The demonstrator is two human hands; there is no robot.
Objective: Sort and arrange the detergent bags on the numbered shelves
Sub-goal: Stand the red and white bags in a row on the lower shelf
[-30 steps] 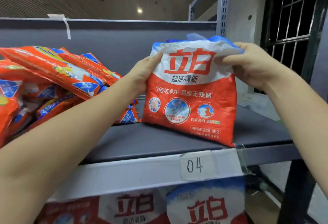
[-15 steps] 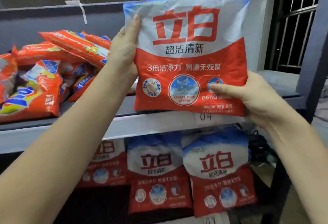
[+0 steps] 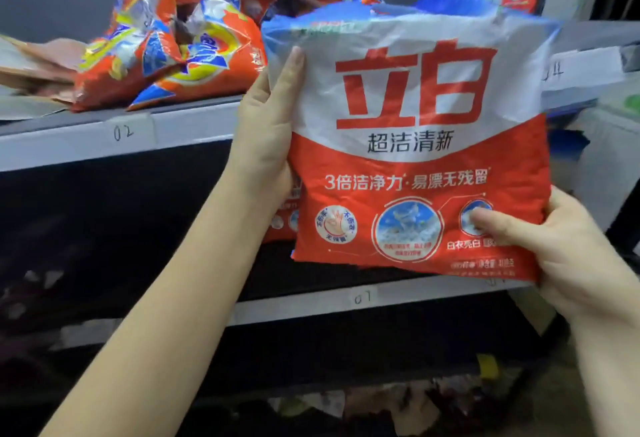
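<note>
Hands, left (image 3: 268,131) and right (image 3: 568,249), grip a 立白 detergent bag (image 3: 415,145) before shelf labels 02 (image 3: 123,131) and 01 (image 3: 362,297).

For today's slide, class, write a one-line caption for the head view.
Both hands, left hand and right hand, hold a red-and-white detergent bag before shelf labels 02 and 01.
</note>
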